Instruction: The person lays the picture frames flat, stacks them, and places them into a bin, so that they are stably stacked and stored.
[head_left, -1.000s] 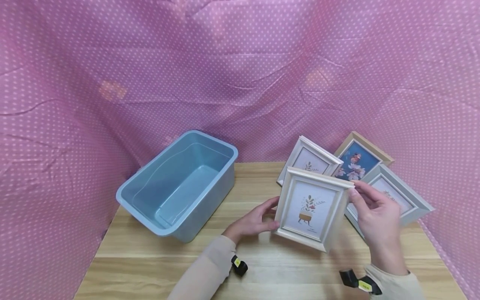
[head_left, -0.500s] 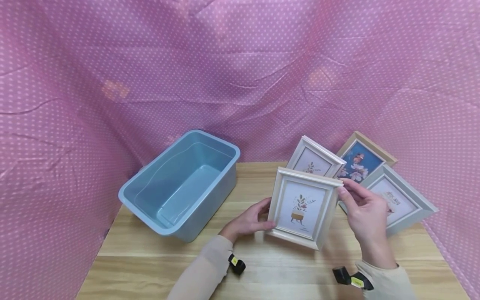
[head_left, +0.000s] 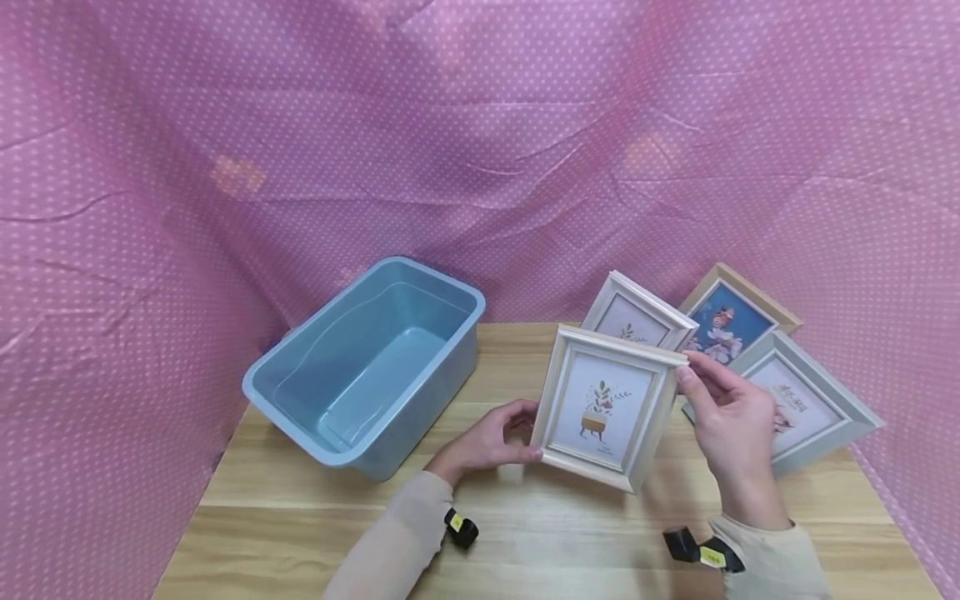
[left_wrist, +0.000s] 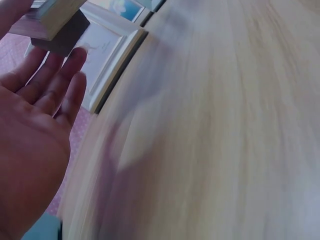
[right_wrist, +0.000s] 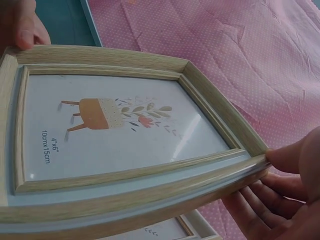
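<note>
A wood-toned picture frame (head_left: 600, 408) with a potted-plant print is held tilted above the table, its front toward the head camera. My right hand (head_left: 735, 429) pinches its upper right corner; in the right wrist view the thumb of the right hand (right_wrist: 290, 185) lies on the edge, other fingers beneath. At the lower left side, my left hand (head_left: 483, 442) holds the frame with thumb at the front edge and fingers partly hidden behind. The left wrist view shows the left hand (left_wrist: 37, 130) with its fingers reaching behind the frame's corner (left_wrist: 52, 22).
Behind the held frame lean a white picture frame (head_left: 637, 296), a tan frame with a blue flower picture (head_left: 757, 300) and a grey frame (head_left: 832, 425). A blue plastic bin (head_left: 420, 408) stands left on the wooden table (head_left: 300, 533). Pink dotted cloth (head_left: 480, 167) surrounds it.
Both hands have shifted to the left with the picture frame, which now also sits slightly higher. The bin and the other frames keep their places, while the head view has turned slightly.
</note>
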